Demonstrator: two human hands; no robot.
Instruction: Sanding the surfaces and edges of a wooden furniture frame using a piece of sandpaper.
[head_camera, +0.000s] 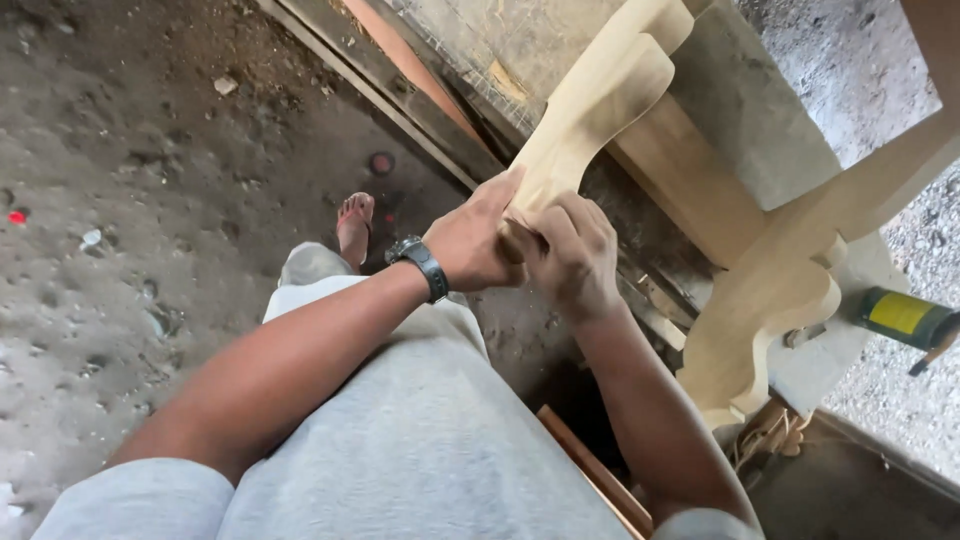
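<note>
The head view shows a pale, curved wooden leg (590, 110), smooth and unfinished. The left hand (478, 240) and right hand (575, 255) both close around its lower end. That end is hidden under the fingers.

Pale wood, grey cloth, dusty ground.

The carved wooden leg (590, 110) shows a pale, creamy tan, and so does the second leg (770, 300). The shirt (420, 450) is light grey and plain. The wristwatch (425, 265) has a black strap and a silvery case. The can (905, 317) is dark green with a yellow label. The dirt floor (150, 180) is mottled grey-brown, with a red speck (16, 216).
</note>
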